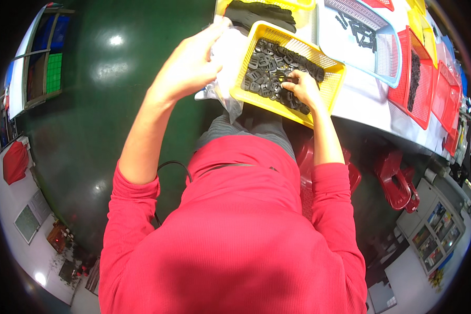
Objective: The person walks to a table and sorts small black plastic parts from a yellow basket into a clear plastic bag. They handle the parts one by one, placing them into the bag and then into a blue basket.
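My left hand (193, 65) is closed on the edge of a clear plastic bag (229, 55), which hangs against the near left side of a yellow basket (334, 78). Small black plastic buckles (261, 68) fill much of that basket's bottom. Reaching in from the right, my right hand (304, 88) has its thumb and fingers pinched around a few of the buckles, just above the pile. How many it holds is hidden by the fingers.
Black gloves (259, 14) lie in another yellow basket behind. To the right, a light blue basket (390, 57) holds black strips, and red baskets (426, 99) line the white table (363, 107). Red stools (392, 180) stand on the green floor (125, 94).
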A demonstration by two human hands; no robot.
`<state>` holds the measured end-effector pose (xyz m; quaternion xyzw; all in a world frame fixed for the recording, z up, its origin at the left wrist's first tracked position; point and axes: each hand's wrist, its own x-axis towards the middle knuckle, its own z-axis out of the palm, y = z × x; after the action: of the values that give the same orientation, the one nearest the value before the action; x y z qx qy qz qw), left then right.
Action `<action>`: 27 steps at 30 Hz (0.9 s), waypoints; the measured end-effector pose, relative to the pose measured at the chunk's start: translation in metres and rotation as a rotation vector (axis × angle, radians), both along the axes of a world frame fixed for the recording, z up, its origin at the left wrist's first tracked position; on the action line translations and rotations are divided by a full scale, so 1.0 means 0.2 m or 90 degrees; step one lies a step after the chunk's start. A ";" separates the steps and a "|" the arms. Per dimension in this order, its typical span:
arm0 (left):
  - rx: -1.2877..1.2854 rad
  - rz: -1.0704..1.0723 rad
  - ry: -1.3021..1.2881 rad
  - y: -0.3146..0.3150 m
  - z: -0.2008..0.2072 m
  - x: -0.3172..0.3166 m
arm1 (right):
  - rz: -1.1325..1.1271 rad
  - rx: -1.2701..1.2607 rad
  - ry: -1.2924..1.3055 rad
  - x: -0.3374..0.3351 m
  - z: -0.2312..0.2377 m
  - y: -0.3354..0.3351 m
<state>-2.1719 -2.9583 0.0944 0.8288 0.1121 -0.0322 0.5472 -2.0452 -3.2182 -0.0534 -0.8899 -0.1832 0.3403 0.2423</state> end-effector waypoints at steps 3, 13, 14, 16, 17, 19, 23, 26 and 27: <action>0.070 -0.039 -0.046 -0.04 -0.07 0.04 | -0.139 0.217 0.202 0.00 0.25 0.01; -0.005 -0.218 0.079 -0.25 0.02 0.21 | -0.231 0.781 0.714 -0.21 0.73 0.17; -0.037 -0.212 0.068 -0.27 0.04 0.22 | -0.244 0.758 0.676 -0.20 0.74 0.16; -0.129 -0.182 0.031 -0.31 0.00 0.24 | -0.273 0.720 0.625 -0.20 0.75 0.13; -0.096 -0.196 0.050 -0.31 -0.01 0.26 | -0.282 0.693 0.612 -0.19 0.73 0.11; -0.032 -0.228 0.089 -0.32 -0.04 0.30 | -0.307 0.641 0.586 -0.19 0.66 0.07; 0.185 -0.270 -0.017 -0.34 -0.06 0.32 | -0.366 0.593 0.485 -0.20 0.60 0.05; 0.204 -0.287 -0.012 -0.37 -0.02 0.32 | -0.353 0.429 0.350 -0.22 0.59 0.07; 0.217 -0.296 -0.045 -0.37 -0.05 0.32 | -0.354 0.359 0.288 -0.23 0.60 0.10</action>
<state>-2.1070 -3.0330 0.0835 0.9128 -0.0965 -0.1087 0.3816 -2.0915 -3.1983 0.0670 -0.7075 0.0349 0.3851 0.5915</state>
